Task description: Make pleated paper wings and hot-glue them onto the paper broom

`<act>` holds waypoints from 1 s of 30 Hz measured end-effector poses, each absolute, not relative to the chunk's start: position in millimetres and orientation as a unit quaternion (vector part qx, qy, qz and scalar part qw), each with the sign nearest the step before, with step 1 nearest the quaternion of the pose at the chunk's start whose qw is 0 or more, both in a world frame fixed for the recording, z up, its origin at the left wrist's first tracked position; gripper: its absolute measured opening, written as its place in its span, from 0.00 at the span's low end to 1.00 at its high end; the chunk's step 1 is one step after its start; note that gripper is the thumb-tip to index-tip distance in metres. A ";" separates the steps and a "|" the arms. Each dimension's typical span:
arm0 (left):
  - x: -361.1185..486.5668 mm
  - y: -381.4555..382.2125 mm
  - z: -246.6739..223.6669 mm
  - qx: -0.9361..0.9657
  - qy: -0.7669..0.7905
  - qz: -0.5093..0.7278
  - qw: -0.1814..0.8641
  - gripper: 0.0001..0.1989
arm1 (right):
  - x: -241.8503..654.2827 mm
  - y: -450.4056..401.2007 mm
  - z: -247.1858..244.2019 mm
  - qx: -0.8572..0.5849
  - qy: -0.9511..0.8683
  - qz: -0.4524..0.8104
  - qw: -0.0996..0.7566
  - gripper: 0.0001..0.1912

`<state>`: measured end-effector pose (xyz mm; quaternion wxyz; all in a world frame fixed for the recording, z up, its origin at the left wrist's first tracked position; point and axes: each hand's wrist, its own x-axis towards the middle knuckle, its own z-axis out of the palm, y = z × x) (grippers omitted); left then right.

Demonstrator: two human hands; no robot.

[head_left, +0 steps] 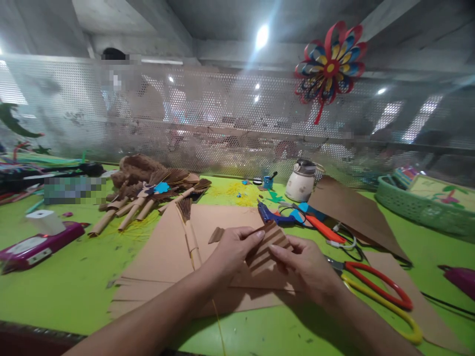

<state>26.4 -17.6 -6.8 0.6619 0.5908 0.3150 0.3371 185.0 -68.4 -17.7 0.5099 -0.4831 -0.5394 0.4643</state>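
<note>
Left hand and right hand are closed in a pinch on a striped brown piece, one at either side, in the head view. Each thumb presses on its near face, and the other fingers curl behind or beneath it. Both forearms run out of the frame at the bottom.

Most of the fingers behind the piece are hidden, so how they bear on it is hard to tell. Scissors with red and yellow handles lie by the right forearm, their blades partly covered by the right hand. A green basket and a purple object are cut off at the right edge, and the perforated panel behind is blurred.

Tilted and held above a stack of brown sheets on the green tabletop, the piece shows alternating darker and lighter bands and looks ridged or folded. Just beside the left hand lies a small brown scrap; further left, a rolled tube with a fringed dark end rests on the sheets. A blue glue gun lies beyond the hands.
</note>
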 end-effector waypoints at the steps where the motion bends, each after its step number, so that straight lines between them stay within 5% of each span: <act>1: 25.8 -17.9 -6.2 0.604 0.327 0.340 0.642 0.20 | 185.7 -68.3 -17.0 -0.478 -0.543 0.466 0.510 0.14; 6: 26.9 -23.5 -3.2 0.703 0.313 0.299 0.564 0.18 | 188.1 -66.5 -13.4 -0.486 -0.539 0.440 0.528 0.13; 16: 27.7 -23.5 -7.1 0.691 0.312 0.233 0.609 0.14 | 189.9 -66.5 -14.8 -0.500 -0.507 0.394 0.581 0.16; 30: 27.5 -19.3 -7.9 0.668 0.293 0.246 0.639 0.15 | 191.6 -62.1 -17.7 -0.560 -0.582 0.173 0.564 0.18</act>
